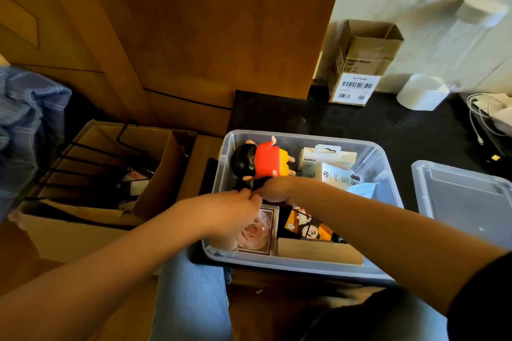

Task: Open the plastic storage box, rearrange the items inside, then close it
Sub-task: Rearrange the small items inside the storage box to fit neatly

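Note:
The clear plastic storage box (385, 163) stands open on the dark floor in front of me. Its lid (465, 196) lies to the right. Inside, a doll (263, 159) with black hair and a red top lies at the far left, beside white product boxes (329, 166). Nearer me sit a framed pink rose (257, 232), a panda-print item (307, 225) and a tan box (318, 252). My left hand (235, 210) and my right hand (277, 188) meet over the box's left side, both pinching a small black item (256, 184) just below the doll. What that item is cannot be made out.
An open cardboard box (155, 174) with black hangers sits to the left, against wooden furniture (194, 36). Blue cloth (25, 113) hangs at far left. A smaller carton (360, 63), a white round object (421, 91) and white cables (482, 116) lie behind the box. My jeans-clad knee (191, 299) is below.

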Tool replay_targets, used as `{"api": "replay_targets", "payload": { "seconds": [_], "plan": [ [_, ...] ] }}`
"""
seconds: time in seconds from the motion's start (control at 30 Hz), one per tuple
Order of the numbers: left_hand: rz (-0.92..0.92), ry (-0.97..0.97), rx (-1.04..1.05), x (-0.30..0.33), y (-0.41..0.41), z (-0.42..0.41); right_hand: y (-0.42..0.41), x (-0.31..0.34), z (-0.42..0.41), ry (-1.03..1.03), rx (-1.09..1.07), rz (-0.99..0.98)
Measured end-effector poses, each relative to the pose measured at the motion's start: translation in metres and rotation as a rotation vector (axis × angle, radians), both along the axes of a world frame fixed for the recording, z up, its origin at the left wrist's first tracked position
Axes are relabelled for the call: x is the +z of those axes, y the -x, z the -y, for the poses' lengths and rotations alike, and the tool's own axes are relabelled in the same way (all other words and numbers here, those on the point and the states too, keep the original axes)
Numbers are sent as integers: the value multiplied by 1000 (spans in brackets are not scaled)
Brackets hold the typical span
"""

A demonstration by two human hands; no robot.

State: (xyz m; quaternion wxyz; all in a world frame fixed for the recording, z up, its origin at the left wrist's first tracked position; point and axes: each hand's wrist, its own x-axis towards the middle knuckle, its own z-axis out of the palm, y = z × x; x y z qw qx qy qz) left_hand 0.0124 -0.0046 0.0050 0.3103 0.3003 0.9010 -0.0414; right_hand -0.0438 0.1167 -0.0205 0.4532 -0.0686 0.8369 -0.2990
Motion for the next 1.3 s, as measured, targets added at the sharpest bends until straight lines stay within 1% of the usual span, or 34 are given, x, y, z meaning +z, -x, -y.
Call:
{"api": "replay_targets", "payload": {
  "seconds": [0.03, 0.1, 0.13, 0.2, 0.27, 0.4, 0.5, 0.53, 0.57, 0.63, 0.67, 0.7, 0.73, 0.8, 0.9, 1.0, 1.03, 1.1, 1.17, 1.23, 1.3],
  "plan": [
    [-8, -6, 0, 0, -1, 1, -1, -2, -2, 48, -76, 13],
    [-9, -6, 7, 0, 0, 1, 0, -8, -8, 125, -318, 88],
    [2, -6, 17, 0, 0, 1, 2, -9, -13, 128, -405, 99],
    [29, -1, 37, -1, 1, -1, 6, -6, -23, 110, -511, 96],
    [52, 15, 51, -5, 3, -3, 8, 2, -33, 113, -556, 91],
    [128, 67, 104, -12, 9, -12, 13, 21, -54, 86, -592, -26],
    [221, 83, 191, -16, 15, -20, 10, 28, -71, 21, -506, -114],
    [220, 59, 212, -18, 17, -22, 6, 28, -75, -6, -455, -142],
    [204, 38, 239, -21, 20, -24, 1, 26, -78, -60, -369, -199],
    [167, 57, 244, -20, 21, -25, -10, 22, -82, -263, -118, -420],
    [137, 88, 227, -17, 20, -26, -16, 21, -82, -368, -22, -535],
    [71, 107, 203, -15, 20, -25, -22, 22, -80, -444, 29, -625],
    [-26, 115, 194, -12, 20, -25, -26, 23, -80, -484, 46, -686],
    [-216, 113, 203, -9, 20, -24, -32, 26, -82, -516, 56, -744],
    [-385, 105, 216, -9, 25, -20, -34, 30, -83, -465, 34, -839],
    [-433, 51, 229, -9, 28, -14, -26, 25, -77, -292, 37, -967],
    [-442, 34, 214, -11, 27, -11, -20, 19, -74, -241, 68, -966],
    [-472, -30, 168, -15, 24, -4, -6, 8, -65, -168, 106, -864],
    [-500, -176, 134, -19, 17, 3, 5, -1, -55, -93, 98, -770],
    [-521, -402, 161, -21, 11, 9, 11, -10, -47, -28, 50, -742],
    [-580, -545, 203, -22, 7, 12, 14, -17, -41, -86, 42, -759]
  ]
}}
